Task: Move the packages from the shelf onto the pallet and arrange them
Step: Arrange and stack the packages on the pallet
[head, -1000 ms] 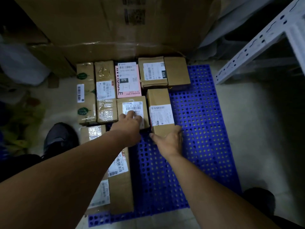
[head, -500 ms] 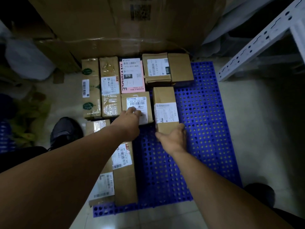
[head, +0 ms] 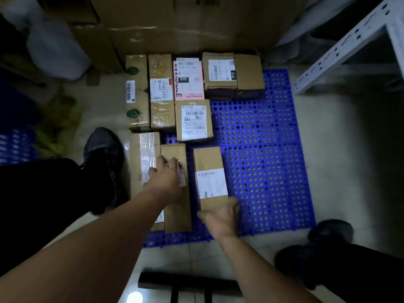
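1. Labelled carton (head: 209, 171) lies lengthwise on the blue pallet (head: 262, 160). The right hand (head: 220, 215) grips its near end, thumb on one side and fingers on the other.
2. Left hand (head: 165, 178) rests flat, fingers straight and spread, on the long carton (head: 177, 211) just beside it, also touching the taped carton (head: 142, 158).
3. Pink package (head: 189, 79) sits among others along the pallet's far edge.

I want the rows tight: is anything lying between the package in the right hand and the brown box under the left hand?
Nothing visible. Only a narrow strip of bare blue pallet separates the labelled package from the brown box.
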